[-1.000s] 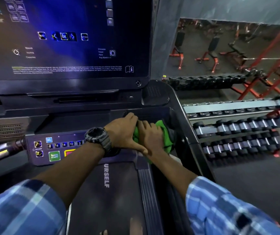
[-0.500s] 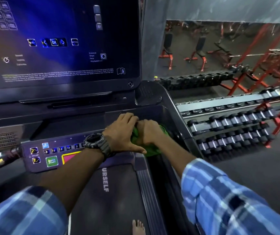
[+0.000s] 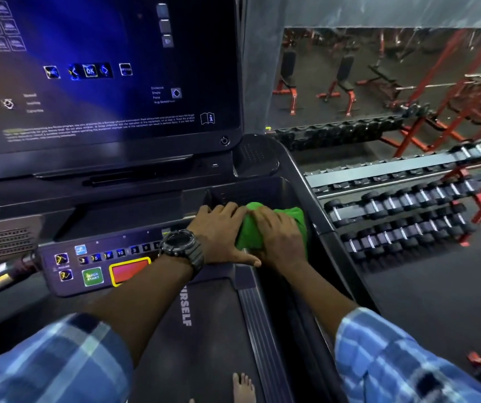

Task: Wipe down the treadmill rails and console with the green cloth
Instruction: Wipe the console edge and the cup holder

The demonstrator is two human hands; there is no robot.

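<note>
Dumbbell racks [image 3: 402, 210] are lining the gym floor right of the treadmill console [image 3: 134, 199]; both hands are pressing the green cloth [image 3: 252, 234] into the console's right-hand tray, left hand [image 3: 221, 234] flat, right hand [image 3: 280, 237] clutching it.

Dumbbell rack [image 3: 402, 216], red weight benches [image 3: 335, 85], wall mirror [image 3: 408, 48]

Cloth [image 3: 265, 228] in console tray [image 3: 277, 193], dumbbell rack [image 3: 402, 216] to its right.
</note>
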